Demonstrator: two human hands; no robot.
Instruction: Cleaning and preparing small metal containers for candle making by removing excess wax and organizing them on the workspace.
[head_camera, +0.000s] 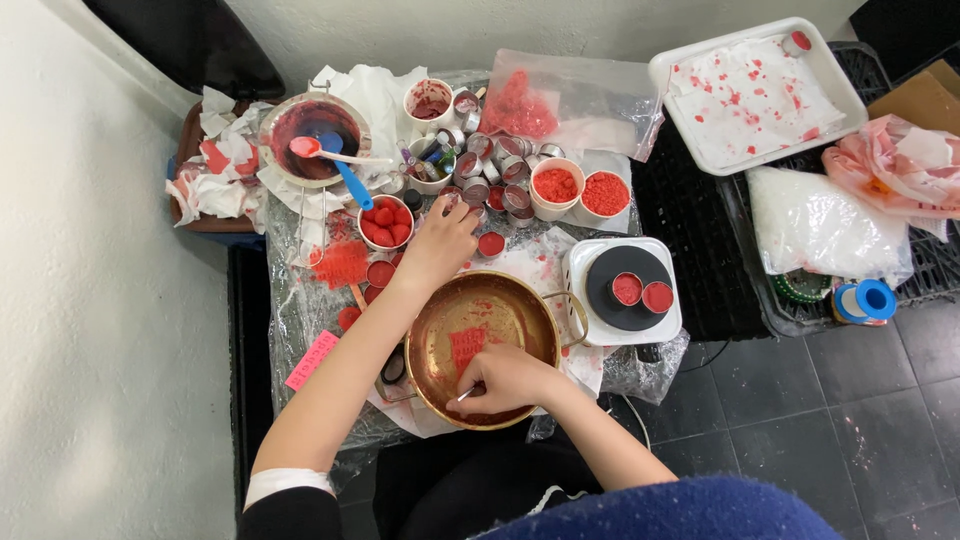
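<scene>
Brass-coloured round pan (520, 312), two loop handles, sits at the near edge of the plastic-covered table (290, 310); red wax residue on its shiny floor. Right hand (508, 378) inside the pan, fingers pinched on a thin metal tool (464, 395). Left hand (440, 243) reaches past the far rim, fingers curled over small round tins (490, 244) of red wax; grip unclear. White hot plate (625, 290) just beside, carrying two filled tins.
</scene>
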